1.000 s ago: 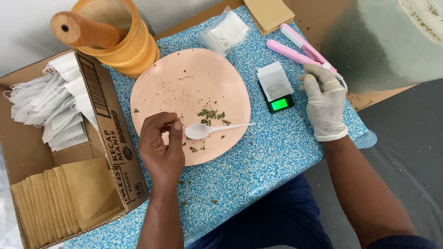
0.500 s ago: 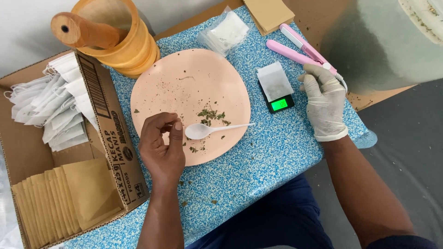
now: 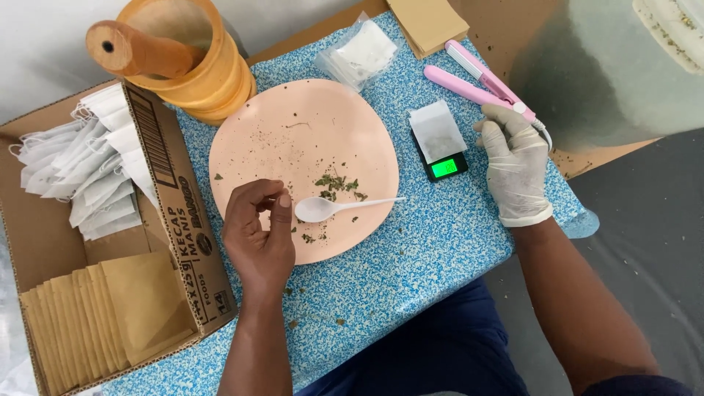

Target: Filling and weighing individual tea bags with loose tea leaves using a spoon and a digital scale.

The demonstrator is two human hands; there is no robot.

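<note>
While the bare left hand (image 3: pixel 258 238) pinches its fingertips together over the pink plate (image 3: pixel 257 117), a white spoon (image 3: pixel 334 207) lies just right of it beside dried herb bits (image 3: pixel 336 181). Gloved right hand (image 3: pixel 515 163): loosely spread, resting by the small scale (image 3: pixel 444 163) and pink sealer (image 3: pixel 477 81). Risk: a nudged spoon could scatter the flakes.

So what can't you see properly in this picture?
- Head view: whatever the left hand pinches; its own curled fingers hide it.
- Mortar inside: the pestle and rim block it.
- Scale platform: a white sachet covers it.
- Grey tub, top right: cut off by the edge.
</note>
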